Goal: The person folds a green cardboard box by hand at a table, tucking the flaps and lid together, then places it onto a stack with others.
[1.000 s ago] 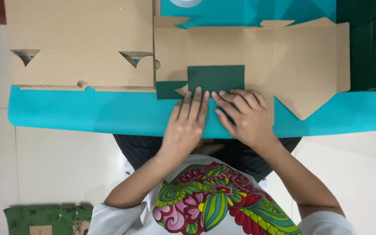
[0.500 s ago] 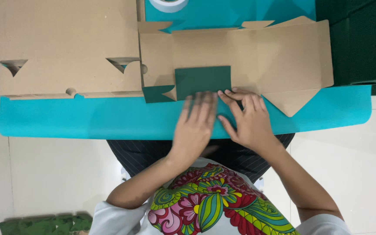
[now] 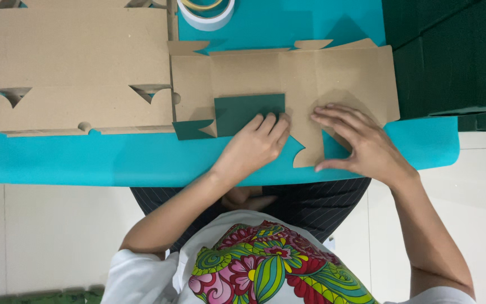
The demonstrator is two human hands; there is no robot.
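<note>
We press our left hand [image 3: 252, 147] flat on the green flap [image 3: 243, 110] and spread our right hand [image 3: 361, 143] on the cardboard sheet [image 3: 333, 73], both lying over the teal mat [image 3: 113, 160].

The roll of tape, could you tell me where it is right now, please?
In the head view, the roll of tape sits at the top edge on the teal mat, just above the flat cardboard box blank under both hands.
</note>
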